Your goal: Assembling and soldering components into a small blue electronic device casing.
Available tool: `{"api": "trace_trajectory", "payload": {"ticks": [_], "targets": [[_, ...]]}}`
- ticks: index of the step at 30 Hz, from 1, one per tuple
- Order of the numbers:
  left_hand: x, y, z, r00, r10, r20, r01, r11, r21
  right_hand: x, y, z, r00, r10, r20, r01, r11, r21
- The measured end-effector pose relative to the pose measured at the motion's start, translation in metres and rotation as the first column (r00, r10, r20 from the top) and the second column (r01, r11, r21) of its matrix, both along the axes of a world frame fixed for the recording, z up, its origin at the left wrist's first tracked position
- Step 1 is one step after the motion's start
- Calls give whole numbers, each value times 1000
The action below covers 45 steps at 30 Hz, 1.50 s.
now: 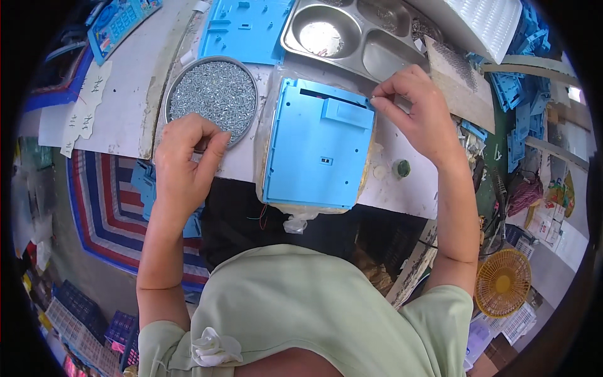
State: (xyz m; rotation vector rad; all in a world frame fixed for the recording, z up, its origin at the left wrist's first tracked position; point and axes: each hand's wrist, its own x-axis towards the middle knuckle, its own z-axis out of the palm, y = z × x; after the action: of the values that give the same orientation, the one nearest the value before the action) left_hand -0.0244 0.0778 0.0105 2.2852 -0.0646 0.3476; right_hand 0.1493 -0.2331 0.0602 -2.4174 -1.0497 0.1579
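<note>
Holding left hand curled by a round grey metal bowl of small silver screws, likely for reach, and right hand pinched at the far-right corner of a flat blue plastic panel between both; unable to tell if grasping anything. Leaving some white tabletop open nearer than right fingers.

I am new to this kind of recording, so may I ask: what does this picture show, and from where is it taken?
There is no robot, only a person, seen from above by a head-worn camera. On the table lies a blue plastic panel. The bare left hand is at the near edge of a bowl of small metal pieces. The bare right hand is by the panel's far right corner; whether it grips anything is unclear. Beyond is a metal tray with compartments.
</note>
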Motion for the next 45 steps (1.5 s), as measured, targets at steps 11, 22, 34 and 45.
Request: {"api": "trace_trajectory", "payload": {"ticks": [11,22,34,45], "targets": [[5,-10,-2,999,31,-18,-32,998,-47,-3,-12,-14,977,-95,-192,130,975,179],[17,-20,4,1000,1,-11,-2,998,-55,15,10,1,992,82,-97,-90,993,-82],[78,-40,-1,969,-234,79,212,953,218,-55,-22,-18,975,-197,-103,218,935,279],[58,-35,20,980,-120,-158,128,991,47,-100,-10,-50,958,-286,9,261,884,388]]}}
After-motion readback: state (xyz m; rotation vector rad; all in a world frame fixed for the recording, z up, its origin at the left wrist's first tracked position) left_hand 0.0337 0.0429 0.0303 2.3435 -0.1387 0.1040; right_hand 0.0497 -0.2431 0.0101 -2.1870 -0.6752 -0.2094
